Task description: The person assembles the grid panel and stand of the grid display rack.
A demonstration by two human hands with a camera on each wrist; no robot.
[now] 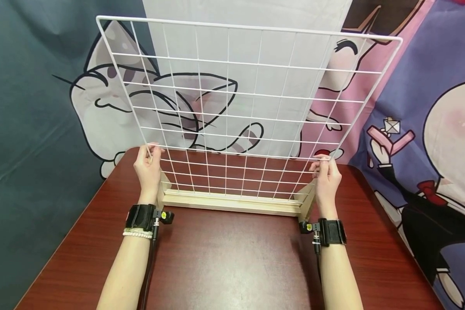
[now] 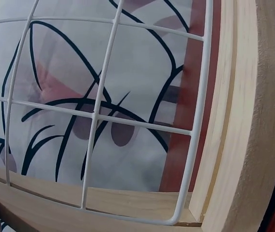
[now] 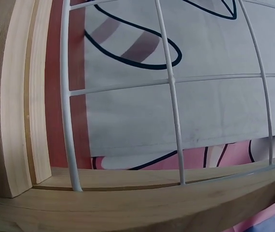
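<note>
A white wire grid panel (image 1: 252,93) stands nearly upright over a pale wooden frame (image 1: 232,205). My left hand (image 1: 148,170) pinches the panel's left edge between thumb and fingers. On the opposite edge, my right hand (image 1: 326,174) holds the wire at about the same height. The frame has a grooved crossbar (image 2: 227,96) and a side piece at each end. A narrow gap shows between the panel's lower wire (image 3: 66,96) and the crossbar in both wrist views. The side wires run along the grooves of the side pieces (image 3: 128,205).
The frame stands on a dark red-brown table (image 1: 232,258). Behind it hangs a cloth printed with cartoon cats (image 1: 112,99) and other figures. Each wrist carries a black strap with a small camera (image 1: 166,217), and cables run back along the forearms.
</note>
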